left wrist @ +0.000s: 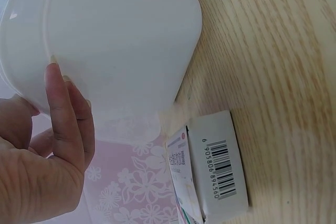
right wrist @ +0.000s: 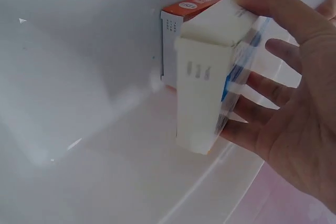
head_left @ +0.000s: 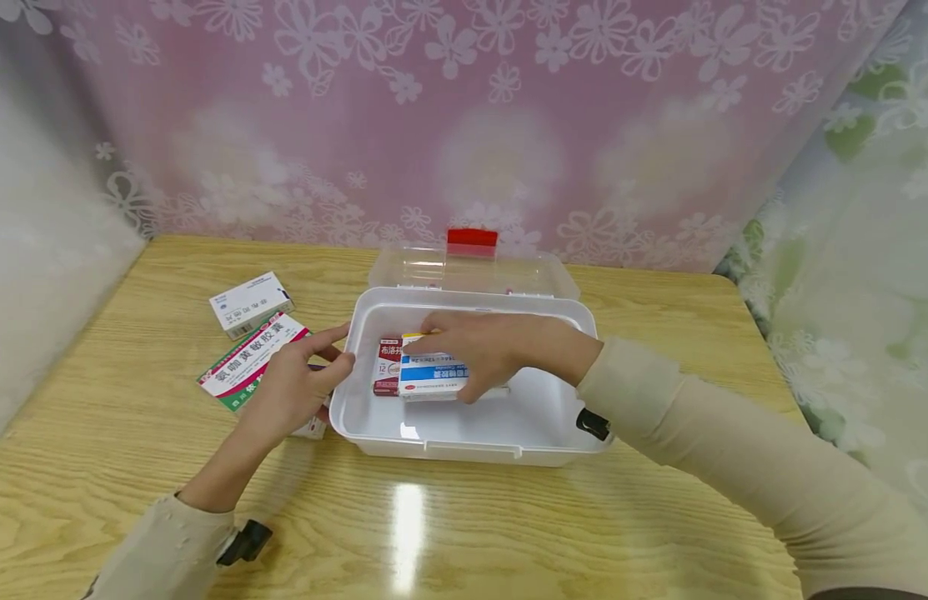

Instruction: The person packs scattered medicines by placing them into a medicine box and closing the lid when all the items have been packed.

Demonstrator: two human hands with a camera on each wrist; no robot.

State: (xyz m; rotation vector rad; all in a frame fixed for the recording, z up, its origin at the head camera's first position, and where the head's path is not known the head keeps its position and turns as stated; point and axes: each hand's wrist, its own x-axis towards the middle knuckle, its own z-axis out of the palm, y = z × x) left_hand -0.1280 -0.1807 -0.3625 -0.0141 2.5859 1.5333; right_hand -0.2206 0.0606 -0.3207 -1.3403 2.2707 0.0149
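A white plastic storage box [head_left: 546,442] stands on the wooden table. My left hand [head_left: 287,387] holds its left end; in the left wrist view the fingers lie against the outer wall [left wrist: 115,35] and the thumb is at the rim. Inside, my right hand [head_left: 479,350] grips a white and blue medicine box [head_left: 426,385], thumb on one side and fingers on the other. A red and white medicine box [head_left: 386,367] lies beside it at the left end, partly covered by it. The right wrist view shows the gripped medicine box [right wrist: 202,87] standing over the storage box's floor.
Left of the storage box lie a green, white and red medicine box [head_left: 246,358] and a white one [head_left: 251,304]. Another white carton [head_left: 311,428] shows partly under my left hand. The clear lid [head_left: 411,268] with its red latch [head_left: 472,242] is folded open behind, near the flowered curtain.
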